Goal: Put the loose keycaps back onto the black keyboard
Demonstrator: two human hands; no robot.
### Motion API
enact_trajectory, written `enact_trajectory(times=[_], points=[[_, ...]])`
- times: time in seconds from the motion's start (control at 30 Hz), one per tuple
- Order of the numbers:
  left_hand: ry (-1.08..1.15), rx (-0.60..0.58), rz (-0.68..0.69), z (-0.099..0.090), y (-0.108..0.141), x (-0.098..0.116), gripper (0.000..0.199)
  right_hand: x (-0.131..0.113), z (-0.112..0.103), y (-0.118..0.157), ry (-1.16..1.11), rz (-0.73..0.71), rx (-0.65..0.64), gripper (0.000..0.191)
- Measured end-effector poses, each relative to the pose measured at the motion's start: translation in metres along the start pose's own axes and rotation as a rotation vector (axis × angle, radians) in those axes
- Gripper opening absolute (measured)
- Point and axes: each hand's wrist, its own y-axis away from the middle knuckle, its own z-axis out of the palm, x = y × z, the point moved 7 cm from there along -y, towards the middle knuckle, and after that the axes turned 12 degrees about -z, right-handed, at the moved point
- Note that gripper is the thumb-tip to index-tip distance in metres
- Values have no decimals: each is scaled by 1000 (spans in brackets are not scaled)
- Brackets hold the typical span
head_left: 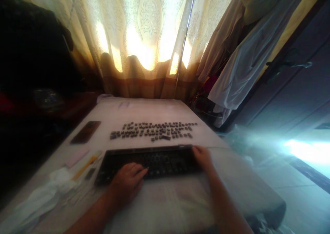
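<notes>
As light glows through a patterned curtain [149,14], we hold a black keyboard [165,160] near the front of a cloth-covered table [221,189], our right hand [202,157] grasping its right end. Our left hand [128,179] lies over the front edge, fingers bent; whether they pinch anything, we cannot tell. Just beyond, loose dark keycaps [166,137] spread in uneven rows, a phone [86,132] to their left.

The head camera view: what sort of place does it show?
Probably a room in a home: a patterned curtain hangs beyond the table, what look like clothes hang nearby, and there is a door.
</notes>
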Motion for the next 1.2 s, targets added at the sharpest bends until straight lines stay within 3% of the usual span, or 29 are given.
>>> enact_trajectory(times=[0.23,0.5,0.8,1.2], points=[[-4,22,-53,-9,7,-7,31,-4,1,1,-14,-12,-14,37],[-23,79,-165,-10,8,-16,26,-7,-5,10,-3,15,60,45],[-53,152,-335,-7,10,-39,26,-10,-10,12,-51,6,114,39],[-27,121,-280,-10,9,-27,22,-3,-11,18,-269,60,181,43]])
